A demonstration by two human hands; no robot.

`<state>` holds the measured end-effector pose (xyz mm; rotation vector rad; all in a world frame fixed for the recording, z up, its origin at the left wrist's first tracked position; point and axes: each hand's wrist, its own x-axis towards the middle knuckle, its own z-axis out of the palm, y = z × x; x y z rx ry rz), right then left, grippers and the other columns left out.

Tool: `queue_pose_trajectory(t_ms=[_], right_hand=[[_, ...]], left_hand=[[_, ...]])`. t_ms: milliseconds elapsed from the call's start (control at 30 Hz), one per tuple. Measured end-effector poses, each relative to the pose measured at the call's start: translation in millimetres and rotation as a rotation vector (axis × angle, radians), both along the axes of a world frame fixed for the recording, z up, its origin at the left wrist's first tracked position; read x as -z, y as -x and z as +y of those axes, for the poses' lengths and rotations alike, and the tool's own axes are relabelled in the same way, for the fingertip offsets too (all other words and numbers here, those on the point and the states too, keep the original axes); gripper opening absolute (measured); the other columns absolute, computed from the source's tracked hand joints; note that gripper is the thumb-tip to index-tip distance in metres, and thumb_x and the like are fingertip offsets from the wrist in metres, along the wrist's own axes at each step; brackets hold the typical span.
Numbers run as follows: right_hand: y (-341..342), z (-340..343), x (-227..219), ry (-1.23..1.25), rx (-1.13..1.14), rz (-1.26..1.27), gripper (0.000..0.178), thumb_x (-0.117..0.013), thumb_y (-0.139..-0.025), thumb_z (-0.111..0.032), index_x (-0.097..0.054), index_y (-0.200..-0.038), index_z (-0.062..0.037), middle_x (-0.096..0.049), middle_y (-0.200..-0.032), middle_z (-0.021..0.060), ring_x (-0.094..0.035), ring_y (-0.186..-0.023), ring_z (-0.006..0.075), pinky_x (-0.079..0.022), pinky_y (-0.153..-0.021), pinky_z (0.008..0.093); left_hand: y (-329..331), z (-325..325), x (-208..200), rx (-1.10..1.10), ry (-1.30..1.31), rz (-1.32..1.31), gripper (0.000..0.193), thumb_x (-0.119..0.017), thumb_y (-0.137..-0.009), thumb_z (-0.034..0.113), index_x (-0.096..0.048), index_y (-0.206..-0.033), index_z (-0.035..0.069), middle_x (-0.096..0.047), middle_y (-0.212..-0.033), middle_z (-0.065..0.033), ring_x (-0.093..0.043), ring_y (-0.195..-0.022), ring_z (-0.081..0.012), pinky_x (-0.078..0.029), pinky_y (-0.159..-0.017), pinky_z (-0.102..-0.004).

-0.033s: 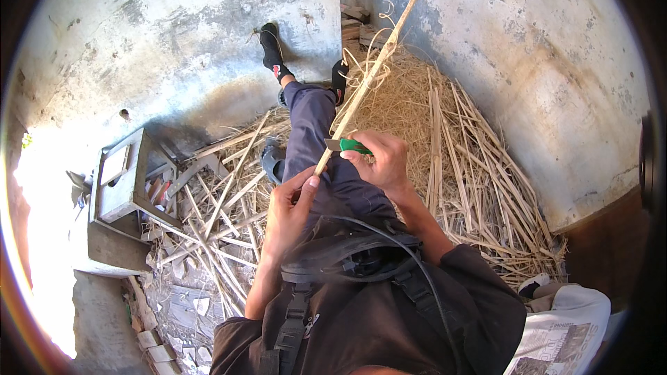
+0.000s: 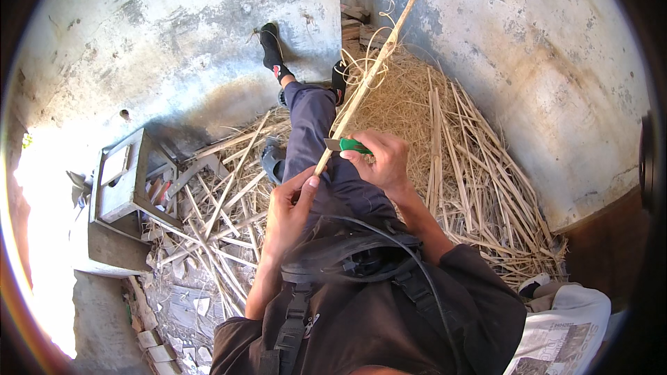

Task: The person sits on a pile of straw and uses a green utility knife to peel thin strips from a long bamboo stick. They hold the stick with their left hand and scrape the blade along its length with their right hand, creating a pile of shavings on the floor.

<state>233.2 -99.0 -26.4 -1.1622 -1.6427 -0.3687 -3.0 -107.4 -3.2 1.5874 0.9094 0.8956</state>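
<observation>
Your left grip pinches the stick near its end, seemingly steadying it under the knife your right grip clasps.

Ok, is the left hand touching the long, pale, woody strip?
Touching: in the head view, the left hand pinches the long, pale, woody strip between thumb and fingers near its lower end.

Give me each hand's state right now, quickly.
Left hand: closed, holding the lower end of the pale strip.
Right hand: closed, holding the green-handled knife.
</observation>
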Motion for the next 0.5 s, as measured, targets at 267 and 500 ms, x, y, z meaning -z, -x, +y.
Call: queue_pose_trajectory(t_ms=[267,500], right_hand=[[-7.7,2.2,-4.1,-0.016,0.101,0.045,0.040,-0.072,-0.098,-0.049,-0.075,-0.093,-0.0099,-0.070,-0.072,0.0032,-0.067,-0.058,0.0208,-0.047,-0.051,0.0333],[-69.8,19.4,-15.8,0.051,0.308,0.139,0.043,-0.068,-0.101,-0.051,-0.078,-0.096,-0.0098,-0.063,-0.062,0.0015,-0.058,-0.051,0.0134,-0.041,-0.048,0.0317]], left_hand=[[2.5,-1.0,9.2,0.006,-0.086,0.017,0.041,-0.057,-0.112,0.032,-0.070,-0.137,0.002,-0.046,-0.074,0.0077,-0.040,-0.065,-0.0031,-0.032,-0.057,-0.0235],[19.2,-14.2,26.9,0.005,-0.040,0.103,0.039,-0.059,-0.111,0.029,-0.070,-0.136,0.001,-0.055,-0.078,0.0046,-0.044,-0.070,-0.0033,-0.038,-0.062,-0.0237]])
